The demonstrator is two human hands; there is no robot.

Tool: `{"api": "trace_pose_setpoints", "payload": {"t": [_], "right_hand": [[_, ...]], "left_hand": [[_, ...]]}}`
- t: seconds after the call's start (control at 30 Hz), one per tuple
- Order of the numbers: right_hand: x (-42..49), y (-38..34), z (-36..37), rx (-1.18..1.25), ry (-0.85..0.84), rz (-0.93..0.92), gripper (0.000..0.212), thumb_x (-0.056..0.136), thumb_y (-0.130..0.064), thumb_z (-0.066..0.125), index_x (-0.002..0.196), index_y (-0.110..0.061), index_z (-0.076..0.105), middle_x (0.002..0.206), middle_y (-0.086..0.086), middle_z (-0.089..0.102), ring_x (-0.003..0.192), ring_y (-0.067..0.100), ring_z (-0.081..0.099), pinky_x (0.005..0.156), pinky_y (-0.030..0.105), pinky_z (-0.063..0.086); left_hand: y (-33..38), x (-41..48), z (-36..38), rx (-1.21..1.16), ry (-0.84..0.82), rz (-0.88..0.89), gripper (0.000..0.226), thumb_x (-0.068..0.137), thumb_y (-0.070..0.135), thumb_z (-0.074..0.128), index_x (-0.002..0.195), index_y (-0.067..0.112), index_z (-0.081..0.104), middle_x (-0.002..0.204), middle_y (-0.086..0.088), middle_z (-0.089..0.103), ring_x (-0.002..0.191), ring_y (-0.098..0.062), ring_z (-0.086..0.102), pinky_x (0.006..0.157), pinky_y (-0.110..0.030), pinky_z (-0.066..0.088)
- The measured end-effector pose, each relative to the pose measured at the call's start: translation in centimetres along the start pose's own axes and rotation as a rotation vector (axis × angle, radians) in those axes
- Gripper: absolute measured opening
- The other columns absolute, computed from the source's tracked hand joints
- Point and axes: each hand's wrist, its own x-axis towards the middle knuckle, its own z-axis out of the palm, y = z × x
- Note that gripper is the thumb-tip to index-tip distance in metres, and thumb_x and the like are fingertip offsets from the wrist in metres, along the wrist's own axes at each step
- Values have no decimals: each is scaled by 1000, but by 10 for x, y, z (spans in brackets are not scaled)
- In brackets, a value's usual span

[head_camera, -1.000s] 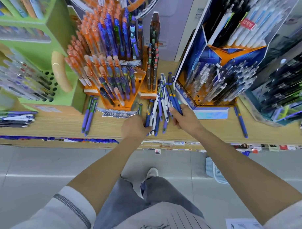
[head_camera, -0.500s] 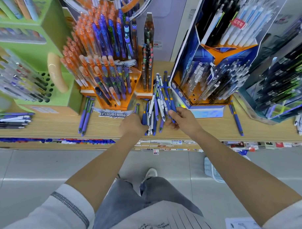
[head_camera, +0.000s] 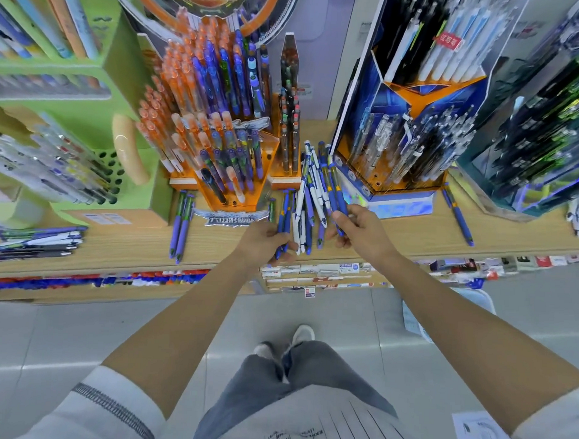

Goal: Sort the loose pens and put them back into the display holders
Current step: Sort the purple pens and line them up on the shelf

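A heap of loose blue and white pens [head_camera: 307, 200] lies on the wooden shelf [head_camera: 116, 243] between two displays. My left hand [head_camera: 264, 239] grips two blue pens at the heap's near left end. My right hand [head_camera: 360, 231] pinches blue pens [head_camera: 335, 191] on the heap's right side, their far ends lifted toward the blue display. The orange display holder [head_camera: 231, 145], full of orange and blue pens, stands behind and left of the heap. The blue and orange display holder [head_camera: 405, 144] with clear and dark pens stands on the right.
Two blue pens [head_camera: 181, 225] lie left of the orange display, one blue pen [head_camera: 457, 217] right of the blue display. A pen bundle [head_camera: 38, 241] sits far left. A green display [head_camera: 81, 120] and a dark rack [head_camera: 547, 129] flank the shelf.
My right hand has lifted a few blue pens off the heap's right side and drawn slightly right. My left hand has closed round pens at the near left end.
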Motion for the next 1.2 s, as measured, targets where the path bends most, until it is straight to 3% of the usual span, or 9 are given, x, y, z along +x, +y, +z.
{"api": "trace_pose_setpoints", "payload": {"t": [0.13, 0.23, 0.3, 0.4, 0.5, 0.77, 0.87, 1.03, 1.2], "right_hand": [[-19, 8, 18, 23, 68, -2, 21, 100, -21, 50, 102, 0, 55, 83, 24, 70, 45, 13, 51, 50, 23, 47], [-35, 17, 27, 32, 92, -36, 12, 100, -20, 50, 93, -14, 57, 73, 10, 70, 42, 10, 53, 48, 20, 46], [-47, 26, 28, 58, 114, -32, 14, 101, -20, 48, 96, -10, 58, 69, 3, 70, 43, 11, 54, 48, 21, 45], [-65, 39, 17, 90, 182, -25, 20, 101, -19, 47, 101, -3, 58, 69, 6, 70, 43, 10, 53, 47, 20, 44], [-85, 50, -12, 134, 281, -31, 16, 101, -21, 48, 93, -12, 58, 68, 4, 71, 45, 12, 53, 48, 22, 42], [-96, 82, -126, 115, 423, 36, 19, 102, -21, 47, 89, -9, 55, 69, 15, 68, 42, 12, 51, 47, 23, 41], [-78, 94, -178, 42, 421, 75, 23, 101, -19, 48, 93, 2, 53, 73, 30, 65, 39, 10, 53, 44, 21, 40], [-43, 104, -239, -58, 334, 141, 16, 99, -23, 51, 85, -17, 53, 60, 7, 68, 44, 18, 58, 43, 22, 42], [-10, 113, -266, -151, 183, 184, 14, 98, -23, 53, 88, -13, 55, 59, 4, 69, 59, 30, 64, 60, 43, 54]], "left_hand": [[-13, -14, -9, 89, -37, 76, 8, 98, 8, 50, 99, 14, 55, 90, -8, 71, 58, -15, 67, 44, -23, 48], [-23, -24, -10, 112, -50, 144, 13, 97, 8, 52, 109, 6, 57, 92, -11, 70, 55, -15, 67, 48, -28, 48], [-26, -29, -5, 165, -57, 172, 16, 96, 9, 55, 111, 3, 58, 88, -11, 66, 52, -12, 66, 46, -27, 48], [-25, -32, 13, 207, -85, 209, 18, 95, 8, 56, 110, -2, 58, 79, -6, 60, 58, -20, 65, 41, -21, 46], [-17, -31, 44, 197, -179, 246, 11, 94, 6, 58, 101, -2, 56, 78, -12, 57, 60, -26, 62, 39, -21, 46], [16, -8, 164, 260, -335, 255, 8, 94, 5, 58, 99, 1, 54, 68, -7, 58, 49, -11, 62, 41, -22, 49], [26, 11, 214, 264, -297, 232, 9, 93, 6, 60, 98, 1, 55, 67, -7, 59, 51, -15, 60, 41, -21, 48], [38, 38, 276, 242, -160, 163, 6, 92, 4, 60, 93, 3, 53, 64, -5, 56, 37, -8, 54, 36, -22, 45], [43, 64, 310, 246, -20, 103, 20, 91, 6, 61, 73, 9, 52, 60, -7, 56, 40, -16, 52, 47, -32, 49]]}}
